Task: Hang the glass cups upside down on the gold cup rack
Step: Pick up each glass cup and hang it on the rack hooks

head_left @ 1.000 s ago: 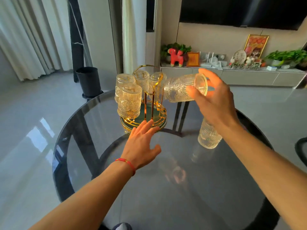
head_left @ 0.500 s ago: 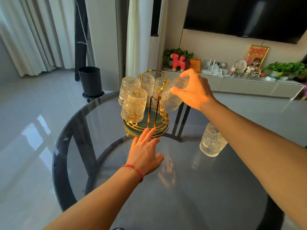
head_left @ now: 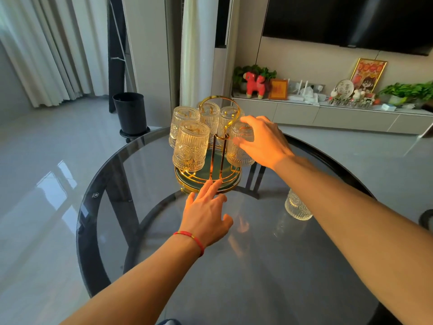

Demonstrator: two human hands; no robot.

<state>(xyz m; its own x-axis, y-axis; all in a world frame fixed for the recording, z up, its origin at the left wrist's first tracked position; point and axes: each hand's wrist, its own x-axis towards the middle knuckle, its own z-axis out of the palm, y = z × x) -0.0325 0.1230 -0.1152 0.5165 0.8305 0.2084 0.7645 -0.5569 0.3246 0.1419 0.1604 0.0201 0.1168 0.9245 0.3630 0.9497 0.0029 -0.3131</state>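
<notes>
- Head view: gold cup rack (head_left: pixel 212 177) standing at the 12 o'clock side of the round glass table (head_left: pixel 234 266), ring handle upright at its top.
- Five glass cups hanging upside down around the rack's centre post: near-left cup (head_left: pixel 191 146) at 8 o'clock of the post, far-left cup (head_left: pixel 181 120) at 10 o'clock, two back cups (head_left: pixel 210 116) (head_left: pixel 228 118) near 12 o'clock, right-hand cup (head_left: pixel 239 148) at 3 o'clock.
- Right hand (head_left: pixel 263 141) spread over the top and outer side of the right-hand cup, fingers (head_left: pixel 246 119) loosely curled against the glass; firm grip or light touch, cannot tell.
- Left hand (head_left: pixel 206 214) open and flat at 6 o'clock of the rack, fingertips (head_left: pixel 216 184) touching the base rim, red string bracelet (head_left: pixel 191 238) at the wrist.
- One more glass cup (head_left: pixel 296 207) upright on the table at 4 o'clock of the rack, well apart from it, partly hidden behind the right forearm.
</notes>
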